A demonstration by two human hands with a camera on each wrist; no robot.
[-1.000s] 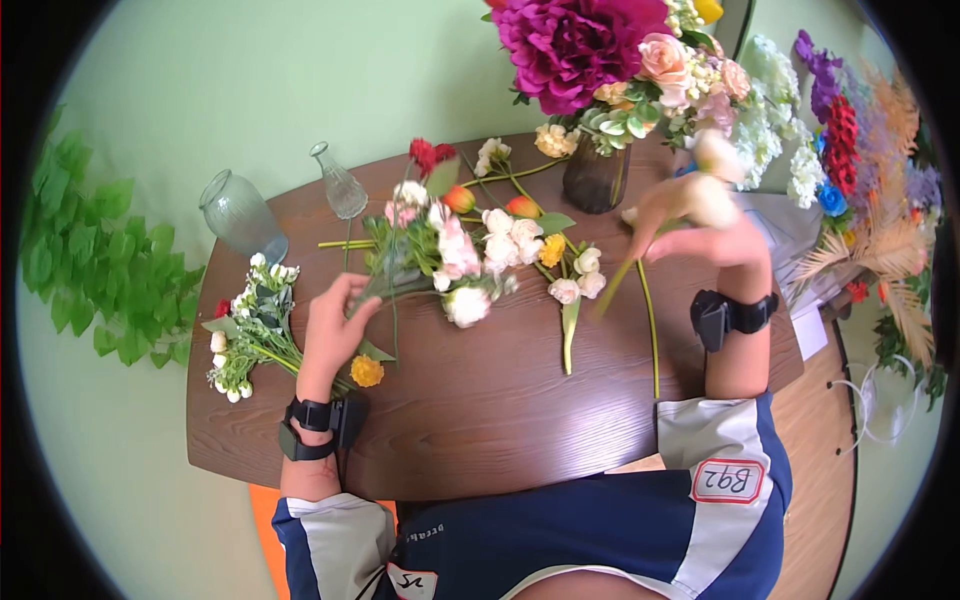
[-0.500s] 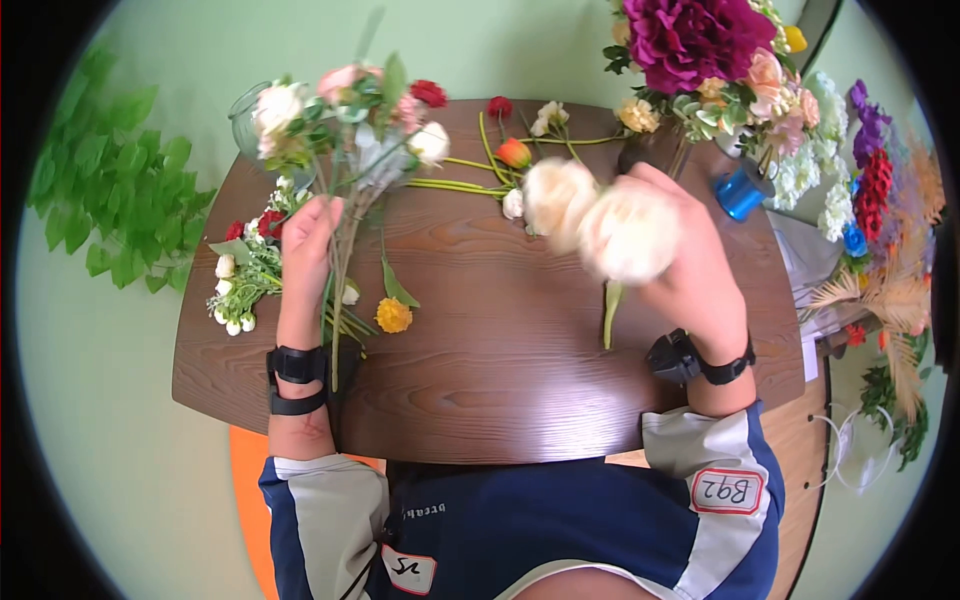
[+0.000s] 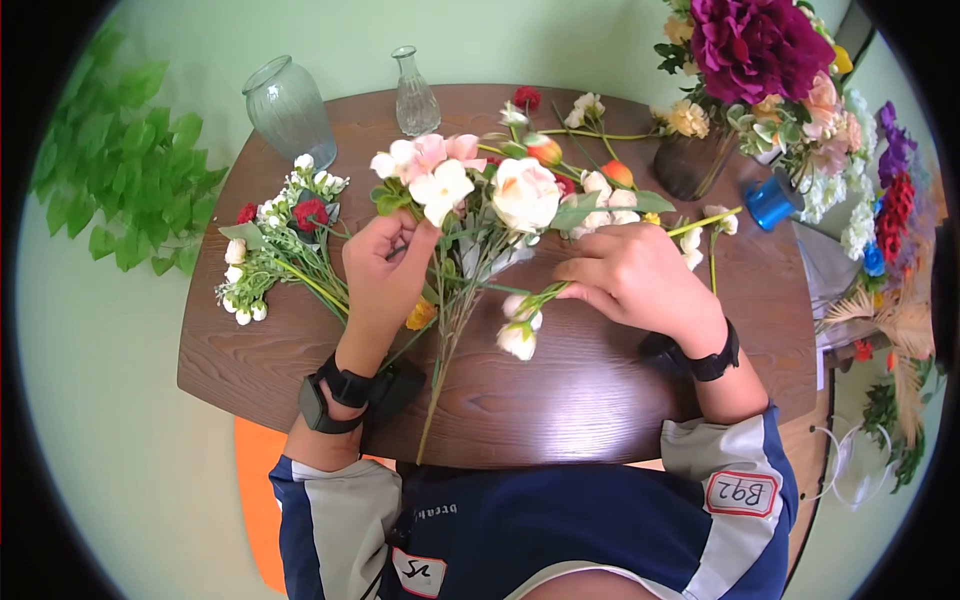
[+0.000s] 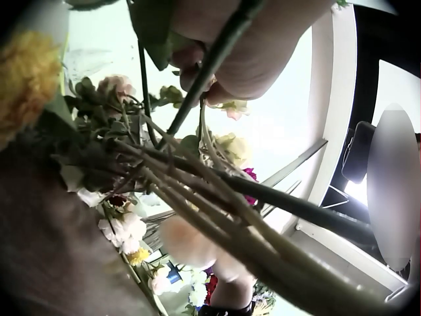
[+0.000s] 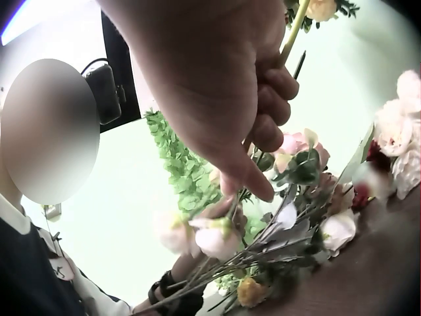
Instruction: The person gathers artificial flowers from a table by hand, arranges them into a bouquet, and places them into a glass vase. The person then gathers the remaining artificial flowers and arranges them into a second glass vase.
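Observation:
My left hand [image 3: 385,270] grips the bouquet's stems just below its pink and white flower heads [image 3: 440,180]; the long bare stems [image 3: 437,370] run down over the near half of the table. In the left wrist view those stems [image 4: 223,237] cross close to the lens. My right hand [image 3: 640,280], to the right of the bouquet, pinches a white flower spray [image 3: 518,338] near its heads. The heads hang downward beside the bouquet stems, and the spray's yellow-green stem [image 3: 715,221] sticks out behind the hand. In the right wrist view the drooping white heads [image 5: 217,238] show under my fingers.
A wide glass jar [image 3: 290,110] and a slim glass vase [image 3: 415,100] stand at the back left. Leafy white flowers [image 3: 275,240] lie on the left. Loose stems lie behind my hands. A dark vase [image 3: 690,165] with blooms and a shiny blue cylinder [image 3: 770,200] are at right.
My left hand lifted the bouquet from the table, then shifted right with it. My right hand moved left with the white spray, bringing its heads down beside the bouquet.

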